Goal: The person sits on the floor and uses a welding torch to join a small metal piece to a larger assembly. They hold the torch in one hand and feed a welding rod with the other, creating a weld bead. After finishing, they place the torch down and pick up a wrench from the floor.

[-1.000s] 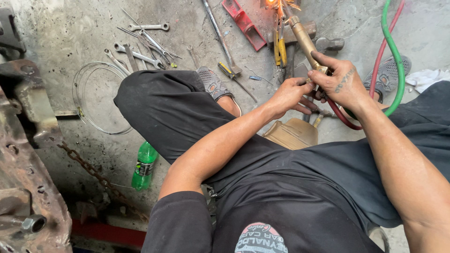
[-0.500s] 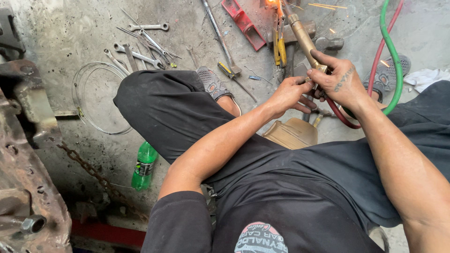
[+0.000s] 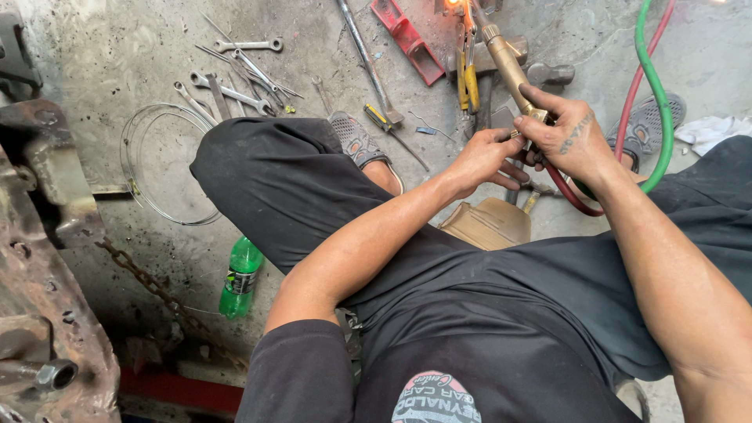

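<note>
I squat over a concrete floor. My right hand [image 3: 565, 137] grips the handle of a brass cutting torch [image 3: 507, 64] that points away from me; a flame glows orange at its tip [image 3: 454, 5] near the top edge. My left hand [image 3: 483, 158] pinches the torch's valve end right beside the right hand. A red hose [image 3: 624, 133] and a green hose [image 3: 656, 102] run from the torch handle up and to the right. Yellow-handled pliers [image 3: 468, 72] lie on the floor under the torch.
Several wrenches [image 3: 235, 86] and a wire loop [image 3: 160, 164] lie at upper left. A screwdriver [image 3: 392, 129], a long bar [image 3: 368, 59] and a red tool [image 3: 407, 39] lie ahead. A green bottle [image 3: 239, 276], a chain [image 3: 157, 294] and rusty machinery [image 3: 39, 258] are at left.
Both hands and the torch have stayed nearly in place; the torch tilted slightly and the flame at its tip remains lit.
</note>
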